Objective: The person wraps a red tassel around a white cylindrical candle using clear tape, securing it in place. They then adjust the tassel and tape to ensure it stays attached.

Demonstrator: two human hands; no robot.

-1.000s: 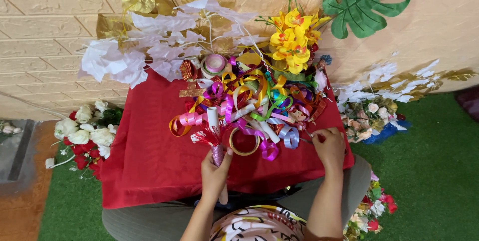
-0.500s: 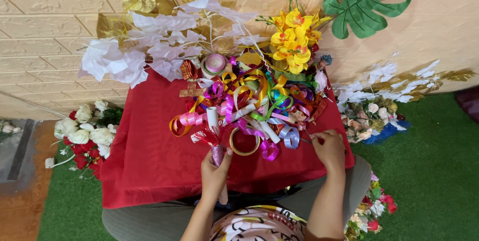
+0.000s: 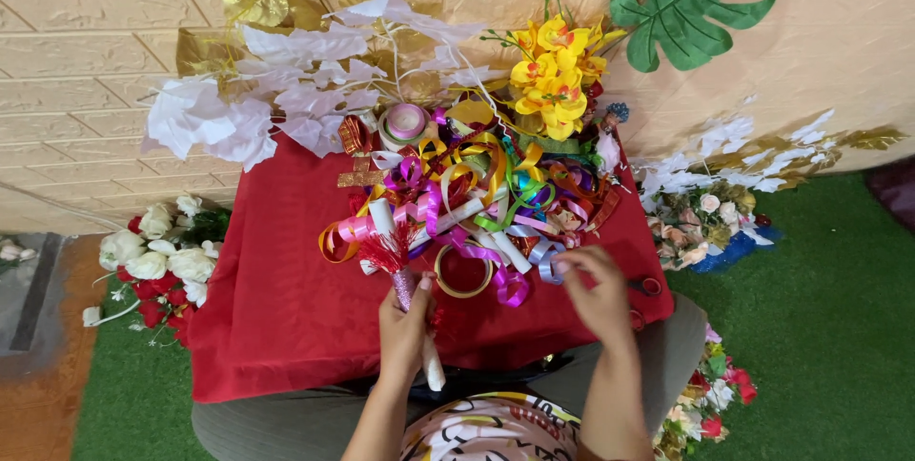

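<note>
The left hand [image 3: 405, 323] is closed around a glittery pink stick [image 3: 408, 287] topped with a red tinsel tuft, a white stem showing below the fist, held upright over the red cloth [image 3: 276, 313] covering the surface. The right hand [image 3: 599, 291] hovers at the edge of the pile of curled ribbons [image 3: 477, 199], fingers bent and pinched near a pale blue ribbon [image 3: 546, 259]; whether it grips it I cannot tell. A tape ring [image 3: 464, 270] lies between both hands.
</note>
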